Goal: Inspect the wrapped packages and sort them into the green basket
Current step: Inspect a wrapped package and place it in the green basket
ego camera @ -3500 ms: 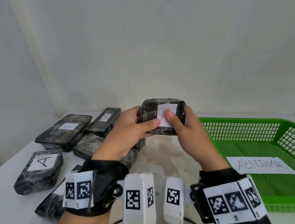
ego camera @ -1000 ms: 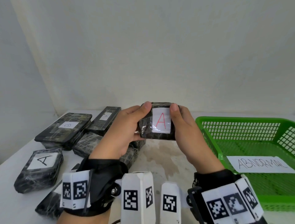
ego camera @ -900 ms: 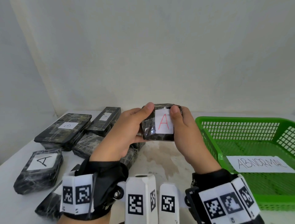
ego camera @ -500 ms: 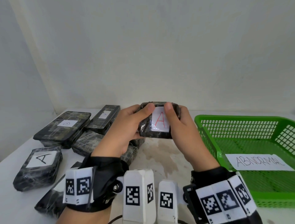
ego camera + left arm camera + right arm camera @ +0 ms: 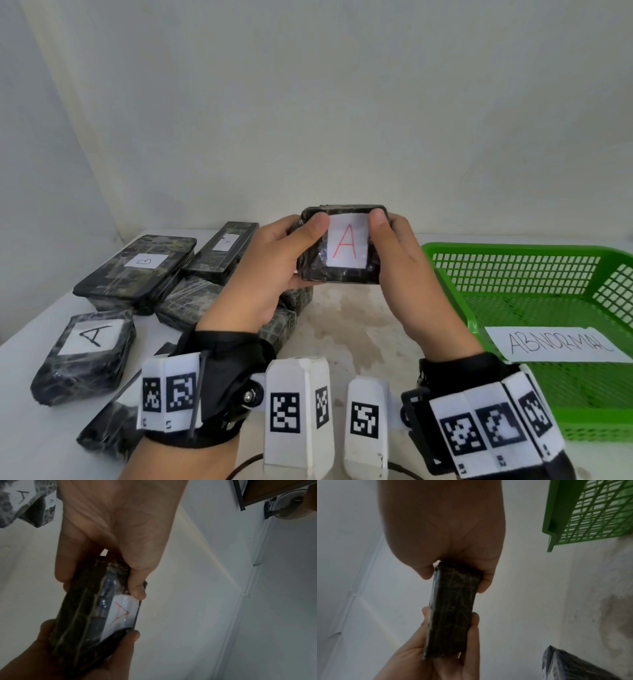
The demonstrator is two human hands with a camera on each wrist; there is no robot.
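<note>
A small black wrapped package (image 5: 342,260) with a white label and a red "A" is held up above the table, label facing me. My left hand (image 5: 274,267) grips its left end, thumb on the front. On the other end my right hand (image 5: 400,263) does the same. In the left wrist view the package (image 5: 96,609) shows its label edge-on between both hands. The right wrist view shows the package (image 5: 453,612) by its dark side. The green basket (image 5: 445,274) stands at the right, with a paper sign "ABNORMAL" (image 5: 558,344) lying in it.
Several more black wrapped packages lie at the left: one with a black "A" (image 5: 89,346), a large one marked "B" (image 5: 137,270), another behind it (image 5: 222,250). A stained patch of table (image 5: 346,325) lies under the hands. A white wall rises behind.
The package has been turned and shifted slightly between my hands, the thumbs have slid apart, and the red "A" now shows in full.
</note>
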